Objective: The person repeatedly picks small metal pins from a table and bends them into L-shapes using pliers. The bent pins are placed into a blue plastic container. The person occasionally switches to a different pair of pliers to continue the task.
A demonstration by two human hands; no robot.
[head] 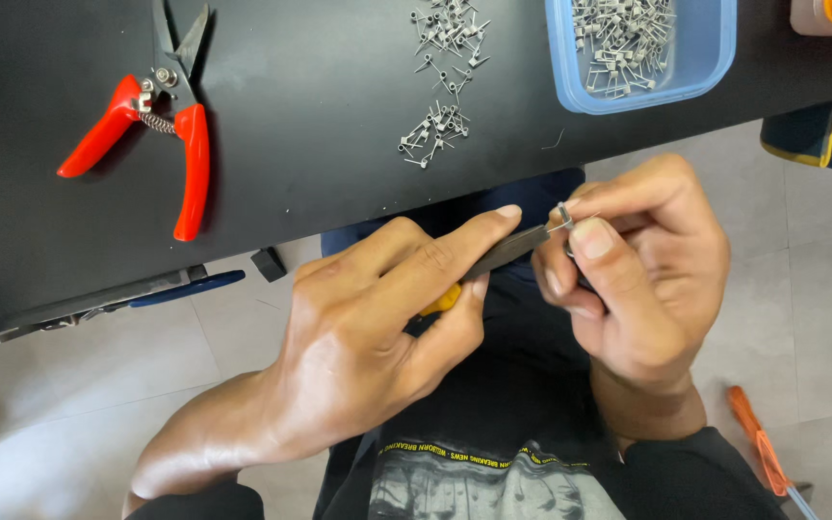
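Many wire coils (621, 43) in blue tray (715, 67)

Black matte counter (339, 106) across top of my view, front edge running diagonally. Below it, pale grey tiled floor (820, 289) with thin grout lines. Soft even light, faint sheen on counter, no hard shadows. Walls, windows out of view.

shears (146, 135): red handles, far left on table (320, 116)
loose springs (445, 77): scattered, far centre
blue tray (642, 48): far right, holds springs
orange screwdriver (758, 448): floor, near right
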